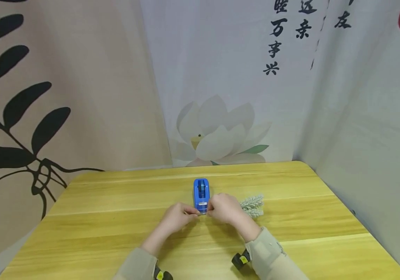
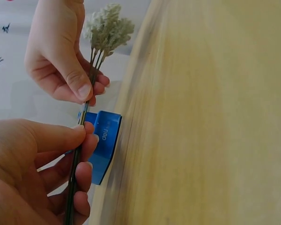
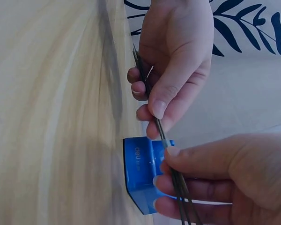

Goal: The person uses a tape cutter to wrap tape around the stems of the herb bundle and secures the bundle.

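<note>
My left hand [image 1: 177, 217] and right hand [image 1: 225, 208] both hold a small bunch of dried-looking flowers [image 1: 253, 206] with pale, fluffy heads. In the left wrist view the left thumb and fingers pinch the thin dark stems [image 2: 73, 176] low down. The right thumb and fingers pinch them higher, just under the heads. Between the two grips a short shiny band, like clear tape [image 3: 166, 143], lies around the stems. Just beyond the fingertips stands a blue tape dispenser [image 1: 196, 200], its roll in place, partly covered by the stems in both wrist views.
The wooden tabletop [image 1: 116, 206] spreads out on both sides of the hands. Behind it hangs a printed cloth [image 1: 109, 97] with leaves, a lotus and writing. Black wrist cameras [image 1: 240, 259] sit under the sleeves.
</note>
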Action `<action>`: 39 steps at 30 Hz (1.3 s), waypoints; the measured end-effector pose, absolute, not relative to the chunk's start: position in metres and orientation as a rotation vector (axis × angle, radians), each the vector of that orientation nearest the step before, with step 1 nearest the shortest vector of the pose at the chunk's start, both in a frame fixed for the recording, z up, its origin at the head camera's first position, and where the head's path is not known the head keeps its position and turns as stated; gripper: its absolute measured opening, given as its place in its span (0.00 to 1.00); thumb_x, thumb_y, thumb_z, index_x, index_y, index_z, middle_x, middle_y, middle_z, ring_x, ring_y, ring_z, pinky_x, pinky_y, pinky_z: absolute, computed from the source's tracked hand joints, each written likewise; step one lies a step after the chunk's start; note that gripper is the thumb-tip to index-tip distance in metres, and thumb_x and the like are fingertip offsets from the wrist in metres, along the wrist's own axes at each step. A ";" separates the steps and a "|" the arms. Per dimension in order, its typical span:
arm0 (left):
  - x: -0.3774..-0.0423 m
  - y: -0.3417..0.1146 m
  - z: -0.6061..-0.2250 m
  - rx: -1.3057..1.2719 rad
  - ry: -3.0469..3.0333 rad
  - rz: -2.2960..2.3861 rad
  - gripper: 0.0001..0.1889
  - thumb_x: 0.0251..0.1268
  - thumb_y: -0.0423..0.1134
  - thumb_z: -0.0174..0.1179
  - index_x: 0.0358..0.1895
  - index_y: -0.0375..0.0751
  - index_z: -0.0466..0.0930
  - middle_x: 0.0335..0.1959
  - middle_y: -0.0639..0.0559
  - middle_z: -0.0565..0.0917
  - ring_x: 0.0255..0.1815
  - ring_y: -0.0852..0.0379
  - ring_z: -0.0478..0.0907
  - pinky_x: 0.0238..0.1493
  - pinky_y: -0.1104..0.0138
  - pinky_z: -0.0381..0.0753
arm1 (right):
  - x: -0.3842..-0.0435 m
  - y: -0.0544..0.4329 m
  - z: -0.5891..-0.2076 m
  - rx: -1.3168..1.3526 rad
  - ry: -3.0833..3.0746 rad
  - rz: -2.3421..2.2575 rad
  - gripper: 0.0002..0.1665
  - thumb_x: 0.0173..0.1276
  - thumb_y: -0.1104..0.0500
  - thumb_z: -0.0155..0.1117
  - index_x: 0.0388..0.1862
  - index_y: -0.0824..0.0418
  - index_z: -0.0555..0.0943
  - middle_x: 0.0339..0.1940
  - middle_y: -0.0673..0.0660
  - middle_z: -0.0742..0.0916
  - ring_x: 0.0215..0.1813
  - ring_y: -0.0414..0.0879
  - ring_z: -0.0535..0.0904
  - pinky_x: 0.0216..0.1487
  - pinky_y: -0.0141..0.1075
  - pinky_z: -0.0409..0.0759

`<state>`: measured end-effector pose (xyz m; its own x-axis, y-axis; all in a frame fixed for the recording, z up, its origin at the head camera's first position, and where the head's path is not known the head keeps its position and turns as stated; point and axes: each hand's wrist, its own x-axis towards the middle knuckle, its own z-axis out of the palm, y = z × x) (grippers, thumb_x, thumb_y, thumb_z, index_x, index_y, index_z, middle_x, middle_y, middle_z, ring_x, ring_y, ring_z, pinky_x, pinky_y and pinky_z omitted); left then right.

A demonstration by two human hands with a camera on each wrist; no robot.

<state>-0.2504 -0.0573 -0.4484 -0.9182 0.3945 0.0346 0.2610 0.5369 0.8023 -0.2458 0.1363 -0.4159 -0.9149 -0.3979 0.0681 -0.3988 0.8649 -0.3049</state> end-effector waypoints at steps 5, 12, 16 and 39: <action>-0.251 -0.056 -0.447 0.554 2.640 1.329 0.05 0.60 0.36 0.66 0.38 0.42 0.89 0.36 0.51 0.86 0.23 0.60 0.72 0.24 0.67 0.73 | -0.248 0.139 -0.417 0.646 -3.019 0.555 0.07 0.60 0.57 0.71 0.23 0.51 0.84 0.22 0.42 0.82 0.25 0.36 0.74 0.31 0.34 0.77; -0.252 -0.054 -0.445 0.550 2.660 1.318 0.04 0.60 0.34 0.65 0.37 0.41 0.88 0.35 0.51 0.85 0.25 0.59 0.74 0.26 0.66 0.75 | -0.252 0.140 -0.422 0.661 -2.998 0.616 0.10 0.59 0.58 0.72 0.22 0.52 0.80 0.21 0.42 0.80 0.24 0.37 0.72 0.29 0.33 0.75; -0.251 -0.054 -0.445 0.586 2.670 1.300 0.04 0.61 0.35 0.65 0.37 0.41 0.87 0.36 0.51 0.85 0.30 0.59 0.75 0.31 0.64 0.77 | -0.252 0.140 -0.425 0.653 -2.992 0.659 0.11 0.59 0.59 0.72 0.21 0.53 0.78 0.20 0.43 0.79 0.23 0.38 0.71 0.28 0.33 0.73; -0.251 -0.057 -0.447 0.551 2.650 1.329 0.07 0.65 0.35 0.61 0.38 0.39 0.87 0.29 0.51 0.84 0.19 0.62 0.72 0.21 0.67 0.74 | -0.250 0.138 -0.428 0.593 -3.008 0.717 0.09 0.60 0.52 0.71 0.24 0.51 0.83 0.20 0.41 0.82 0.22 0.35 0.73 0.27 0.33 0.74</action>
<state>-0.2510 -0.0565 -0.4472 -0.9255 0.3754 0.0498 0.2645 0.5467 0.7945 -0.2504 0.1378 -0.4277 -0.9291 -0.3612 0.0794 -0.3582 0.8252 -0.4367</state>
